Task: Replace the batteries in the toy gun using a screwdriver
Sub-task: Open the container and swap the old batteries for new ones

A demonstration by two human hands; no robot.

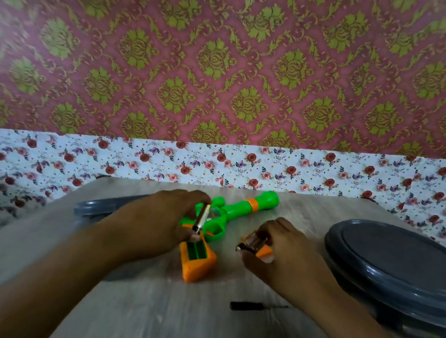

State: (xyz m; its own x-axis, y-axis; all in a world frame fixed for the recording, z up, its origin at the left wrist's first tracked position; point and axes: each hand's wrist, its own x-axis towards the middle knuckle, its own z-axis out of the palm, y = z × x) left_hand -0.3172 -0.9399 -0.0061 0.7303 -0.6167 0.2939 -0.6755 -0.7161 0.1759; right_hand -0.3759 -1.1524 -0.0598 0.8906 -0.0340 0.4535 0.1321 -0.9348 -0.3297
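Observation:
A green toy gun (243, 204) with an orange grip (197, 264) lies on the wooden table, barrel pointing to the far right. The grip's battery compartment (197, 249) is open and shows green slots. My left hand (156, 222) pinches a silver battery (202, 218) just above that compartment. Right of the grip, my right hand (282, 251) holds a dark battery (250, 245) together with the orange compartment cover (264, 252). A small black screwdriver (256, 306) lies loose on the table in front of my right hand.
A large grey round lid or tray (397, 267) sits at the table's right edge. Another grey tray (98, 207) lies at the left behind my left arm. A floral cloth (216, 165) and patterned wall stand behind the table.

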